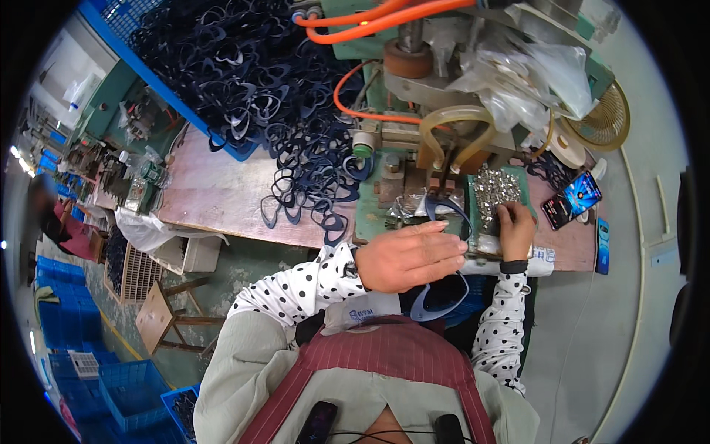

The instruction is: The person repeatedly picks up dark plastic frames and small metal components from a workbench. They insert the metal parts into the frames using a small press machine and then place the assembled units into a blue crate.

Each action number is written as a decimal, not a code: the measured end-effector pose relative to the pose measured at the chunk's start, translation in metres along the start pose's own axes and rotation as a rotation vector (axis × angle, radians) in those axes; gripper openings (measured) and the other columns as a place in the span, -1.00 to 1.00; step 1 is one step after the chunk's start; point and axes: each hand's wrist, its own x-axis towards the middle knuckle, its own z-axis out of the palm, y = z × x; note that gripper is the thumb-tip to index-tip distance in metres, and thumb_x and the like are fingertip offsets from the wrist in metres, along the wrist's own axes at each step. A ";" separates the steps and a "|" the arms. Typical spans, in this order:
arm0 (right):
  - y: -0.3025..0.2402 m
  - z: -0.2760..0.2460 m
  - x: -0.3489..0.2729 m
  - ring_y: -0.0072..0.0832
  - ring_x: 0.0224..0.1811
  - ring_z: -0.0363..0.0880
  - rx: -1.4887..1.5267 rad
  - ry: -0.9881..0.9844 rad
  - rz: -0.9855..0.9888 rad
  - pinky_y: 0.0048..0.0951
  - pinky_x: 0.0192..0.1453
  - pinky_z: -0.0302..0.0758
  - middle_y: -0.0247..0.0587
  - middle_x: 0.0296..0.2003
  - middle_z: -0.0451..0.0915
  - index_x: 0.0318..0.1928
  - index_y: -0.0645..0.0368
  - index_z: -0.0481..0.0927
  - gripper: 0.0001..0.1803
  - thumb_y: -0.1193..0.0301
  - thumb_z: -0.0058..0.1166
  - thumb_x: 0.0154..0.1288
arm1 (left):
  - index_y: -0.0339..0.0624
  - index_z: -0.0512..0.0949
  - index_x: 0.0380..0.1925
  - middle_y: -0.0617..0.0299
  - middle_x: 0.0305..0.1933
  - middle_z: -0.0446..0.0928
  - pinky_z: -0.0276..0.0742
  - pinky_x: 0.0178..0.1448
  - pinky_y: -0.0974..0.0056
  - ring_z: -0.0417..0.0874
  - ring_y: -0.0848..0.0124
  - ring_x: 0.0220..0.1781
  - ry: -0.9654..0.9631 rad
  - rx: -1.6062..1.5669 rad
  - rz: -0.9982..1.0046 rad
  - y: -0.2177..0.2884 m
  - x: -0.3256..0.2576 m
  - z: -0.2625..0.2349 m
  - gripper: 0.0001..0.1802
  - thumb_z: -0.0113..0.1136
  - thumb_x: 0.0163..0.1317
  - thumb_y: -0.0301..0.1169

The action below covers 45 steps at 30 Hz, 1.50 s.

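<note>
My left hand (411, 257) reaches across the front of the green bench machine, its fingers stretched out and side by side. Just beyond those fingers, a dark blue ring-shaped piece (464, 214) sits under the machine's working head (441, 181). A second blue ring-shaped piece (418, 306) shows below my hand, over my lap; whether my fingers touch either is hidden. At the right, my right hand (518, 231) has its fingers curled together at the edge of a tray (523, 190) of small shiny metal pieces (494, 189). What its fingertips pinch, if anything, cannot be made out.
Many dark ring-shaped pieces (307, 177) spill from a blue crate (159, 74) onto the table (214, 192). Orange hoses (384, 15) cross above the machine. A lit phone (572, 200) lies right of the tray. A wooden stool (154, 318) and blue crates (133, 392) stand left.
</note>
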 end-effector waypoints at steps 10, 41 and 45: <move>0.004 0.001 -0.006 -0.22 -0.26 0.62 0.080 0.133 0.025 -0.35 -0.11 0.50 -0.12 -0.28 0.68 -0.22 0.17 0.70 -0.87 0.45 0.19 0.24 | -0.20 0.59 -0.18 0.05 0.06 0.46 0.26 0.13 -0.01 0.41 0.03 0.08 0.383 0.880 -0.996 -0.118 -0.084 -0.033 -0.65 0.22 0.24 -0.14; -0.155 -0.025 -0.011 -0.81 -0.52 0.30 0.914 -0.268 0.221 -0.72 -0.45 0.23 -0.33 -0.40 0.65 -0.05 0.25 0.56 -0.62 0.61 0.28 0.06 | -0.25 0.27 0.16 -0.22 0.03 0.55 0.72 -0.01 0.03 0.67 -0.06 0.03 0.451 -1.681 -1.343 0.016 -0.006 -0.044 -0.70 -0.22 0.52 -0.39; -0.160 -0.027 -0.008 -0.82 -0.52 0.32 0.784 -0.286 0.223 -0.71 -0.47 0.25 -0.30 -0.41 0.64 -0.03 0.25 0.46 -0.54 0.59 0.32 0.03 | -0.25 0.28 0.17 -0.26 0.06 0.53 0.72 -0.01 0.03 0.67 -0.04 0.03 0.504 -1.699 -1.372 0.014 -0.012 -0.049 -0.70 -0.23 0.52 -0.39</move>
